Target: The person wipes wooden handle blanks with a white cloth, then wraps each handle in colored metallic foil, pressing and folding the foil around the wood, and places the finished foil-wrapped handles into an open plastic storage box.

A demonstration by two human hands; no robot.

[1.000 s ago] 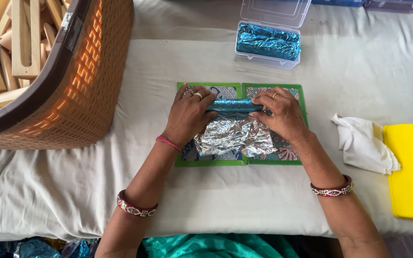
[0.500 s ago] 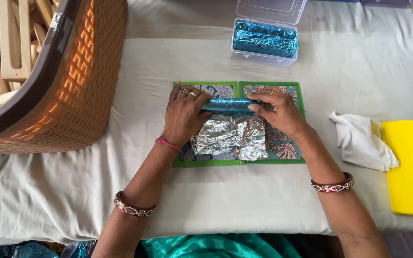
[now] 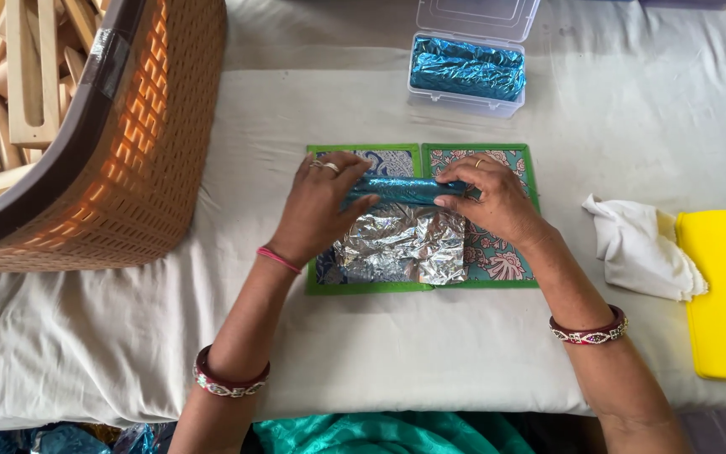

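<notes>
Both your left hand (image 3: 317, 206) and right hand (image 3: 489, 197) are pinching the blue foil roll (image 3: 405, 189) over the silver sheet (image 3: 401, 245) on the green mat (image 3: 481, 155). Uneven pressure could tear or skew that crinkly foil.
</notes>
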